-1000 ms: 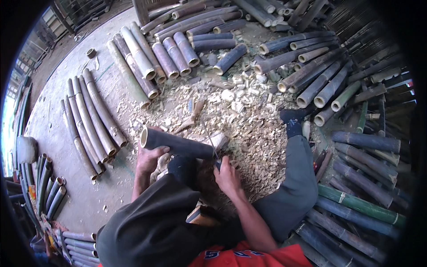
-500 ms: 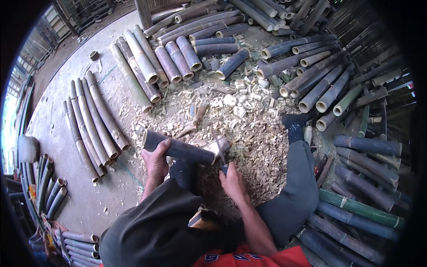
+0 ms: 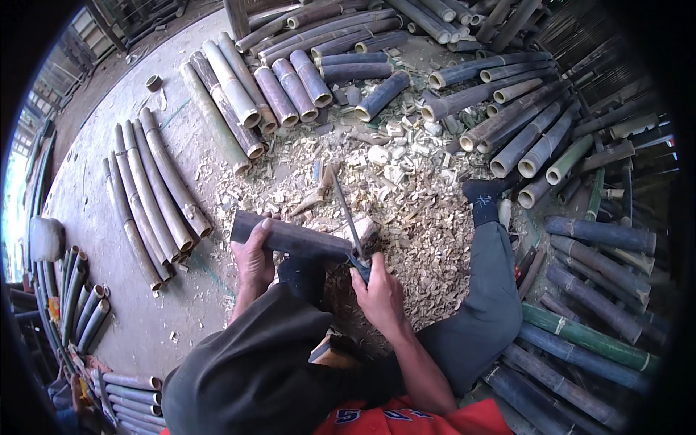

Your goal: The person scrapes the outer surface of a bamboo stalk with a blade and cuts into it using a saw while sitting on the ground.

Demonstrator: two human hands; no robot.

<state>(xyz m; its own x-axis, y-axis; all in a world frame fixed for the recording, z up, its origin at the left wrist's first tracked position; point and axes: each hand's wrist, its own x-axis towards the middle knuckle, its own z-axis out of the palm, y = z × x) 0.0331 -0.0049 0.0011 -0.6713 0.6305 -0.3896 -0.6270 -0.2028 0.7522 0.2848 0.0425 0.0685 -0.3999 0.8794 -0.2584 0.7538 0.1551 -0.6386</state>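
Right fingers have brought knife nearer bamboo.

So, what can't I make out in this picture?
All in the head view:
Tool handle: partly hidden in the right hand.
Left hand: partly behind the dark bamboo tube.
Yellowish object: partly covered by the dark trousers.
Red shirt: cut off by the lower edge.

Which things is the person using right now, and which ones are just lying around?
In use:
dark bamboo tube, in the left hand
thin-bladed tool, in the right hand

Just lying around:
row of bamboo poles on the left
short bamboo ring, upper left
green bamboo pole, lower right
pale chips on the floor
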